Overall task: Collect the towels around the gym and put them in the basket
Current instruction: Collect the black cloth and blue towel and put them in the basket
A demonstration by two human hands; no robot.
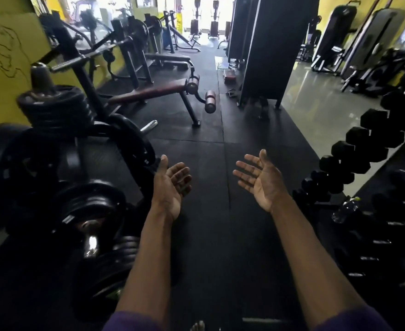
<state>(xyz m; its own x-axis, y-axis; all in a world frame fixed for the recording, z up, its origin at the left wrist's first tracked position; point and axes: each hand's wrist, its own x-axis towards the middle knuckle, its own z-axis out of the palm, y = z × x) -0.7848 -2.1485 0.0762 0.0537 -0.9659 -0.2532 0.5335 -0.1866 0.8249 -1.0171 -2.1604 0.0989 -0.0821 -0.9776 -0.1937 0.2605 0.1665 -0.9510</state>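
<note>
Both hands are empty and released. The left hand (173, 185) and right hand (261, 180) are held out in front, palms turned up and inward, fingers loosely spread, touching nothing. They are apart from each other, over the black rubber floor (208, 235). Purple sleeves (130, 322) show at the bottom edge, with bare toes (198, 326) between them.

Towels and basket: cannot tell where they are from this view. A pale patch (223, 62) lies on the floor far ahead by the black machine column (268, 44), too small to identify.

Left edge of the floor: stacked weight plates (53, 108) on a rack, with more plates (94, 204) lower down, just beside the left forearm. Beyond them is a brown padded bench (149, 91), tilted, with roller pads at its end.

Right edge: rows of hex dumbbells (364, 149) on a rack, with a clear water bottle (344, 210) standing at its near end. More machines stand along the yellow wall (5, 68) and at the bright far end.
</note>
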